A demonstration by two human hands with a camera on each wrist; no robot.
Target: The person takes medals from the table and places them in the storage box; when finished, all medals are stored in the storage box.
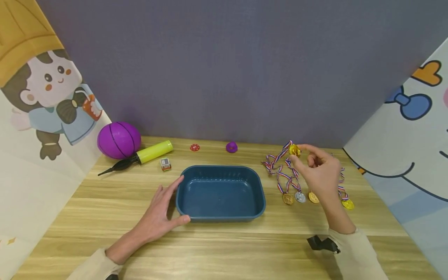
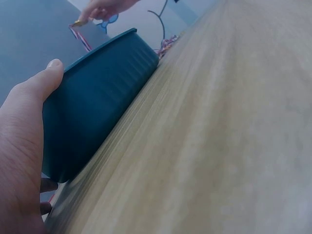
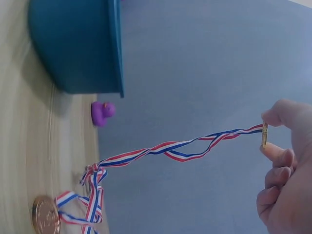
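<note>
Pinching a medal (image 1: 294,150) between thumb and finger, the right hand (image 1: 320,171) holds it above the desk (image 1: 224,252), right of the bin (image 1: 220,219). The left hand (image 1: 159,219) spreads wide, straddling the bin's left end. The medal's ribbon (image 3: 129,158) trails into a tangle (image 3: 95,187), so more lifting could drag the other medals (image 1: 288,199) along. Such a small edge grip might slip under that pull.
</note>
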